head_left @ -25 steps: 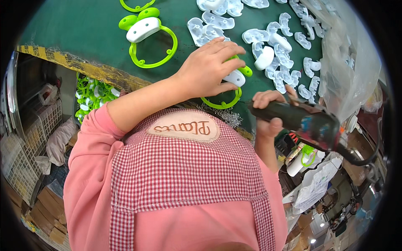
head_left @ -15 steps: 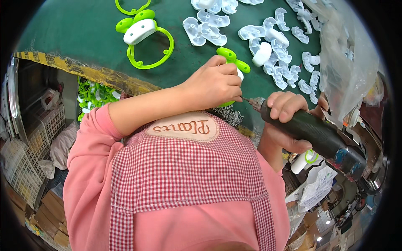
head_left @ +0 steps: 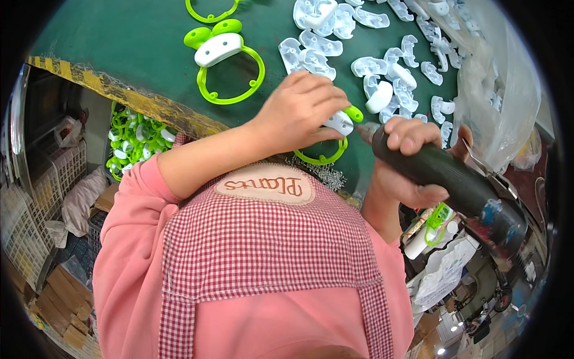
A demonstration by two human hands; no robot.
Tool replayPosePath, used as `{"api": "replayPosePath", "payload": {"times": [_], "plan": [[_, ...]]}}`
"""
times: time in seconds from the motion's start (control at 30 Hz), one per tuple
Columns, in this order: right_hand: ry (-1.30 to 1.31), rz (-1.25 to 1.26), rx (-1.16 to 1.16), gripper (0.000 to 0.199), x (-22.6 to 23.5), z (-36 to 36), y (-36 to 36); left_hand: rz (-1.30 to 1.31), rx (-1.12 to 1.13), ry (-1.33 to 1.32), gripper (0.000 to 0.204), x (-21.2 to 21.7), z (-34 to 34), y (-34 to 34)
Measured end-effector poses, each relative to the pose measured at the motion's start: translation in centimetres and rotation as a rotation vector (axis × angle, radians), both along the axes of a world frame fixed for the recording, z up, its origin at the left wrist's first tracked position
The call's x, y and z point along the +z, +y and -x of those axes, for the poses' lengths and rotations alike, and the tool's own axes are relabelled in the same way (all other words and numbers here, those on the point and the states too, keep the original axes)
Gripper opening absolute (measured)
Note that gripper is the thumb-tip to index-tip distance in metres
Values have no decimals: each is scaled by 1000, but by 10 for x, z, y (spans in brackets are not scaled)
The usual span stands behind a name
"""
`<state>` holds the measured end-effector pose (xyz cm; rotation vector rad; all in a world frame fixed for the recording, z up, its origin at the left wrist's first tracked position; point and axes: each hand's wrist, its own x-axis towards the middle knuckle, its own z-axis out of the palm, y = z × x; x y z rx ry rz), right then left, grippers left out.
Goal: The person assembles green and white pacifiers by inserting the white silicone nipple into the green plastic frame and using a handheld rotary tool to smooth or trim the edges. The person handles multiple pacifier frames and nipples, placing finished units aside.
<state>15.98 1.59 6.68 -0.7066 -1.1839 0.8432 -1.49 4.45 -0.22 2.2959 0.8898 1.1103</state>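
Note:
My left hand [head_left: 302, 110] is closed on a bright green plastic ring with a white plastic piece [head_left: 339, 124] across its top. Small holes show in the white piece, and one green ear-like lobe sticks out past my fingers. In my right hand [head_left: 409, 158] is a black electric screwdriver [head_left: 457, 179], gripped around its body and pointing left. Its tip ends close beside the white piece; whether they touch I cannot tell. A similar green ring with a white piece [head_left: 219, 50] and two green lobes lies on the table, left of my left hand.
Loose white plastic pieces [head_left: 323, 45] are scattered over the green table [head_left: 137, 42]. Clear plastic sheeting [head_left: 502, 90] hangs at the right. Yellow-black striped tape [head_left: 107, 85] marks the table edge. Below it, a bin holds green and white parts [head_left: 134, 140]. Another green ring [head_left: 209, 18] lies farther back.
My left hand has turned the held ring, so its white piece now shows its holes. The screwdriver's tip remains close to the ring. The whole view has shifted slightly.

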Motion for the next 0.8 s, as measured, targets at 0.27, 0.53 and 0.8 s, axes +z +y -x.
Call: {"api": "replayPosePath", "payload": {"times": [0.27,0.53,0.8], "plan": [[-279,120,-5,93,-2,14,27,21,-30,112,36,-13,4,6],[-313,222,58,81,-25,24,31,56,-44,58,32,-12,4,6],[-50,144,232,84,-30,5,46,36,-92,41,34,-13,2,13]]}}
